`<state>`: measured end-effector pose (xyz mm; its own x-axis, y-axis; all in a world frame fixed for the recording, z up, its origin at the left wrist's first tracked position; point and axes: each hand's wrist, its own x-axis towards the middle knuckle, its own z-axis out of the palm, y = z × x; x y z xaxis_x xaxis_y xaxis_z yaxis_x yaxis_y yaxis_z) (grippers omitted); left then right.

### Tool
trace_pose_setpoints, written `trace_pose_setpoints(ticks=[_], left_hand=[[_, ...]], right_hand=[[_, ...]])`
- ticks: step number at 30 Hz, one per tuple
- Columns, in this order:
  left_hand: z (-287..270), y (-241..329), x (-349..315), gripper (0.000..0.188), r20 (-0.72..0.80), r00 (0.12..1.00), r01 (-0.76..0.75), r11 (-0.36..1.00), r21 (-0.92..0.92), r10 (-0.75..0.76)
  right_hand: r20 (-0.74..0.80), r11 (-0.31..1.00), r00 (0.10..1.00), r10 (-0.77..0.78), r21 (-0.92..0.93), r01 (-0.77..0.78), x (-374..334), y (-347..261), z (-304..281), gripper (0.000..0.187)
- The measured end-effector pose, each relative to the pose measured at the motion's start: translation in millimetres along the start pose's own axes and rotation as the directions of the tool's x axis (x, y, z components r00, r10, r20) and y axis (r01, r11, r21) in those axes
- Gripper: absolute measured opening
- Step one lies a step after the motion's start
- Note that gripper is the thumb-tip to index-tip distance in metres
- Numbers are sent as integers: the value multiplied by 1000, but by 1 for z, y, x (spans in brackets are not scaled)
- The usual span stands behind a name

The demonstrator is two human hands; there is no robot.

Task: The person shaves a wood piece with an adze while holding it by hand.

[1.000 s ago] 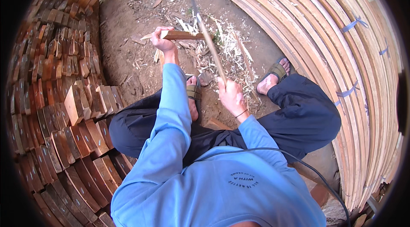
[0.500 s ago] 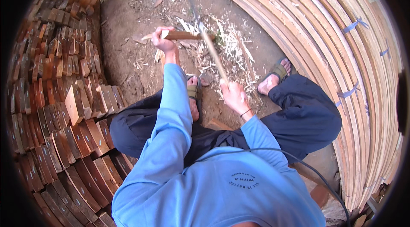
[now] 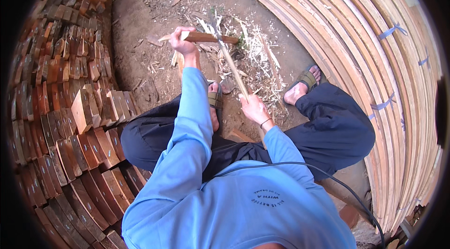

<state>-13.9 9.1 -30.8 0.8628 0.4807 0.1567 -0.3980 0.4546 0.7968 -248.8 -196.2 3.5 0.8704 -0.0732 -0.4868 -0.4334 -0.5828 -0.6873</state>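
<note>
My left hand [image 3: 183, 43] is closed around a short reddish-brown length of wood [image 3: 204, 37], gripping it near its left end, where a pale tip pokes out past my fist. The piece lies roughly level, pointing right. Wrapped round a long pale wooden handle, my right hand [image 3: 254, 109] holds a chopping tool [image 3: 234, 71] that slants up and left. Its narrow dark metal end [image 3: 216, 31] meets or crosses the wood right of my left hand; its exact shape is hard to make out. Pale wood shavings [image 3: 258, 50] litter the ground around the wood.
Stacked cut wood blocks [image 3: 89, 148] rise along the left. Long bent-looking planks [image 3: 375, 61], tied with blue strips [image 3: 393, 30], line the right. My sandalled feet [image 3: 300, 87] stand apart on the dirt floor [image 3: 136, 24]. A black cable [image 3: 347, 188] crosses my shirt.
The tool's metal end has swung down onto or beside the wood, where earlier it was raised and blurred. My left hand and the wood have barely moved.
</note>
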Motion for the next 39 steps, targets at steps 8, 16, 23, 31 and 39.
trace_pose_setpoints(ticks=[8, 16, 23, 31, 39], left_hand=[[3, 4, -2, 31, -24, 999, 26, 998, 63, -24], [0, 3, -3, 31, -30, 999, 22, 999, 33, -21], [-2, 4, -3, 28, -19, 999, 40, 999, -24, -40], [5, 1, 3, 29, -28, 999, 17, 1000, -13, -18], [3, 1, 1, 31, -14, 1000, 4, 1000, -31, -4]], right_hand=[[-41, 998, 999, -12, 60, 14, 4, 5, 3, 49], [-33, 998, 997, -63, -16, 63, -2, 0, 3, 46], [-159, 989, 982, -105, 85, 119, 3, -3, 5, 47], [-124, 995, 988, -97, -47, 91, 2, -1, 15, 51], [12, 999, 1000, 22, 32, -22, 0, -15, 5, 53]])
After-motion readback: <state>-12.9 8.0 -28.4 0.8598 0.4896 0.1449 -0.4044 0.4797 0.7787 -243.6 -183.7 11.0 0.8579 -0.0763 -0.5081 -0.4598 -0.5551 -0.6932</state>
